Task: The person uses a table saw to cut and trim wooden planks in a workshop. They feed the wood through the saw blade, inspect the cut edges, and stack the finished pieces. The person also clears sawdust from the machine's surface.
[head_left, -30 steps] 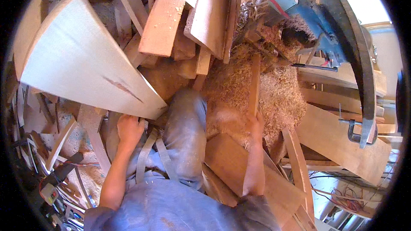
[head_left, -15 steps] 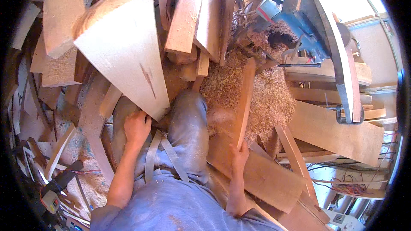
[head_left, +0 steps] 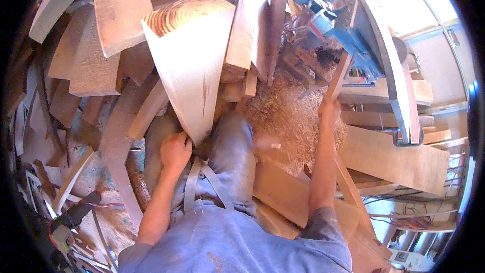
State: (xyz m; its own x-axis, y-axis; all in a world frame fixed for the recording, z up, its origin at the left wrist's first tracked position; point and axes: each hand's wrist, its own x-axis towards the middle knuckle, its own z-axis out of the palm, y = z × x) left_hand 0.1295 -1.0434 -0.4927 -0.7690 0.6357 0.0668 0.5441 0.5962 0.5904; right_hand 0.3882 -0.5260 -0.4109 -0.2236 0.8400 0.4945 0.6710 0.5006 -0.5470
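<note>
A pale tapered wooden block [head_left: 194,55], wide end showing growth rings, stands with its narrow end down between my knees. My left hand [head_left: 175,152] is closed beside that narrow end, at my left thigh; its fingertips are hidden, so what it grips cannot be made out. My right hand [head_left: 329,110] is wrapped round the lower part of a flat wooden stick [head_left: 339,77], raised out to the right of the block. The stick's far end overlaps the blue machine, and I cannot tell whether a tool head is fixed there.
Wood shavings [head_left: 288,116] cover the ground ahead of my right knee. Thick offcuts [head_left: 96,65] pile up at the left. A blue machine [head_left: 356,45] stands at the far right, beside a long curved board [head_left: 389,45]. Wide boards [head_left: 394,162] lie at the right.
My right hand has swung up, forward and to the right with the stick. The view has shifted slightly; my left hand stays beside the block's narrow end.
</note>
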